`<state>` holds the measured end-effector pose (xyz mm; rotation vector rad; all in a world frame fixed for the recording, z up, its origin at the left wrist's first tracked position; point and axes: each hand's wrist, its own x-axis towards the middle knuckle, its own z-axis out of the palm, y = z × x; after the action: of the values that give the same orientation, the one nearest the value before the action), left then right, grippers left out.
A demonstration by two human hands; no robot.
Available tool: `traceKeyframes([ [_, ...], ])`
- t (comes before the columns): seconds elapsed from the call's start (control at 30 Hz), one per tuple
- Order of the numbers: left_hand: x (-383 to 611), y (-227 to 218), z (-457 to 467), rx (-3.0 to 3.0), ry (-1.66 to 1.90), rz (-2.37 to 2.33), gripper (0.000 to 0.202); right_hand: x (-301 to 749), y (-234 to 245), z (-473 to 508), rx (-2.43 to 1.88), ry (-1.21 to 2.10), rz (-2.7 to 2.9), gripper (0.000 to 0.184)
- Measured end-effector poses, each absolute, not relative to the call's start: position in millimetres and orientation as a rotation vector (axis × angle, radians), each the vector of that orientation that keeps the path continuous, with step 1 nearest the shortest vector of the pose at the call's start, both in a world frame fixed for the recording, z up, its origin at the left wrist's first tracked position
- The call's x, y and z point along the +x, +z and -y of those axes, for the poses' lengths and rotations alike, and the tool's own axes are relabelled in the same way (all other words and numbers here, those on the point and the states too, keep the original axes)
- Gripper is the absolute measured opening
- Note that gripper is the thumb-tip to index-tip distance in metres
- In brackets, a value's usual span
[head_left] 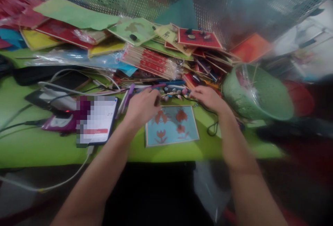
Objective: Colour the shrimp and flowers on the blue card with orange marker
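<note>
A light blue card point(169, 133) with orange-brown flower and insect shapes lies flat on the green table in front of me. Over its upper left corner is my left hand point(144, 106), fingers curled together; whatever they may hold is hidden. My right hand point(206, 97) reaches beyond the card's upper right corner, its fingers pressed together at the edge of a pile of small stones point(173, 93). Anything between those fingertips is too small and blurred to name. Purple pens point(130, 92) lie just left of my left hand.
A lit phone point(97, 120) on a cable lies at left beside a purple power bank point(61, 121). Behind are bundled wooden sticks point(151, 61) and stacked coloured cards point(199, 38). A green basket point(260, 90) stands at right; a dark cord point(212, 129) loops near my right wrist.
</note>
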<state>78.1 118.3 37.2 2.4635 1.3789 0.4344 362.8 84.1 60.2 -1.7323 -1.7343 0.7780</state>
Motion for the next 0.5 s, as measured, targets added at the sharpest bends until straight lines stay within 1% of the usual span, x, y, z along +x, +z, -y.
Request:
traceKeyframes([
  [0.07,73.6,37.1,-122.9,2.467,0.448,-1.42,0.028,366.0,69.9,-72.2,-1.882,0.602,2.052,0.009],
  [0.1,72.2,36.6,-124.5,2.48,0.433,-1.435,0.028,365.9,72.4,-67.0,-1.957,0.524,2.166,0.006],
  [0.2,70.7,35.6,-126.0,2.526,0.349,-1.461,0.029,361.2,71.4,-55.5,-2.149,0.341,2.336,0.022],
  [0.3,71.3,36.6,-125.1,2.543,0.291,-1.456,0.031,358.4,71.6,-43.6,-2.246,0.251,2.319,0.025],
  [0.4,71.3,38.4,-124.9,2.52,0.279,-1.467,0.032,360.8,89.4,-18.4,-2.156,0.348,2.273,0.029],
  [0.47,71.1,39.6,-124.9,2.49,0.294,-1.478,0.032,362.7,108.9,6.9,-2.057,0.545,2.333,0.027],
  [0.5,71.1,40.4,-124.7,2.475,0.308,-1.485,0.031,363.0,118.8,20.6,-1.971,0.719,2.437,0.026],
])
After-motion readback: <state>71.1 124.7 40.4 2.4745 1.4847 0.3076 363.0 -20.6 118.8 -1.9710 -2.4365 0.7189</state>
